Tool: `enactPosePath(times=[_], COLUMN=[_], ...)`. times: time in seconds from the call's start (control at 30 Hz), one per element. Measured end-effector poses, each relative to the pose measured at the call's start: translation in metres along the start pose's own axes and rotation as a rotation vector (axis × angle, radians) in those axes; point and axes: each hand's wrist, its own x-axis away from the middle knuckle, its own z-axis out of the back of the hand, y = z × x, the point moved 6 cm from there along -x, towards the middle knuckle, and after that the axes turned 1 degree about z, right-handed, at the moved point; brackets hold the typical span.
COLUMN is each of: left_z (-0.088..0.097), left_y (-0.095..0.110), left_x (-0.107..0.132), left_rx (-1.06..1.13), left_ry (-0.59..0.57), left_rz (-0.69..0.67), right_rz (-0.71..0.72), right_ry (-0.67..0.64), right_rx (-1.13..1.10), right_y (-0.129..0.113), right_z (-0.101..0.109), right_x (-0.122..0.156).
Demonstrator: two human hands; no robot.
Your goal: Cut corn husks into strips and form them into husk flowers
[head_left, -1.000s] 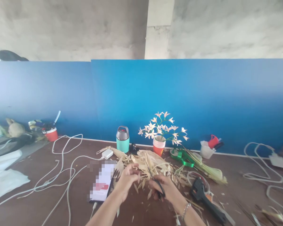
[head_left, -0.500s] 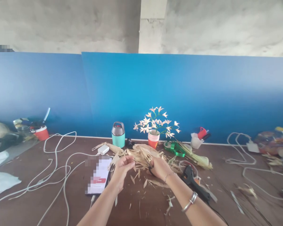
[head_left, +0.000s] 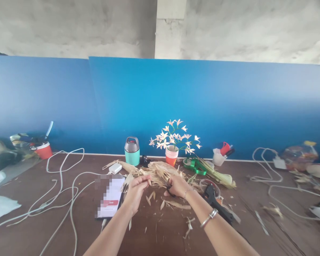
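Observation:
My left hand (head_left: 136, 190) is closed in a pinch on a small pale piece of dried corn husk (head_left: 149, 182). To its right, my right hand (head_left: 178, 186) is wrapped round scissors (head_left: 171, 192); a black handle loop shows, while the blades are mostly hidden. Behind both hands spreads a heap of dried husks (head_left: 160, 169). Several small cut pieces (head_left: 148, 201) are scattered on the brown table (head_left: 154, 238) between my forearms. A red-and-white stack of paper cups (head_left: 171, 155) stands past the heap, holding pale flowers (head_left: 174, 137) on green stems.
Left of my hands lie a phone (head_left: 110, 199), a white charger (head_left: 115, 168) and looping white cables (head_left: 72, 199). A teal flask (head_left: 132, 153) stands behind. On the right are green tape (head_left: 196, 166), a bundle of stems (head_left: 220, 176), a black glue gun (head_left: 217, 204) and a pen cup (head_left: 218, 157).
The whole view has shifted slightly to the right. Husk pieces on the table near my left fingertips lie in a different arrangement. My right hand still grips the scissors.

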Motion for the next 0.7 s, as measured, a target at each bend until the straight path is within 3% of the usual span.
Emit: enactPosePath(times=[0.13, 0.23, 0.4, 0.5, 0.63, 0.7], left_z=[-0.001, 0.0, -0.008, -0.016, -0.021, -0.022], left_y=[0.0, -0.002, -0.003, -0.003, -0.001, 0.0], left_x=[0.001, 0.001, 0.003, 0.007, 0.011, 0.012], left_rx=[0.023, 0.021, -0.101, -0.214, -0.334, -0.379], left_ry=[0.005, 0.024, -0.05, -0.127, -0.145, -0.122], left_rz=[0.037, 0.042, 0.031, 0.024, 0.02, 0.015], right_rz=[-0.107, -0.098, 0.011, 0.136, 0.169, 0.145], right_ry=[-0.091, -0.093, 0.045, 0.109, 0.261, 0.275], right_rx=[0.008, 0.005, -0.037, -0.292, -0.382, -0.418], right_y=[0.009, 0.0, -0.045, -0.072, -0.077, -0.071], right_z=[-0.002, 0.006, 0.015, 0.008, 0.007, 0.007], right_x=[0.003, 0.011, 0.035, 0.046, 0.049, 0.046])
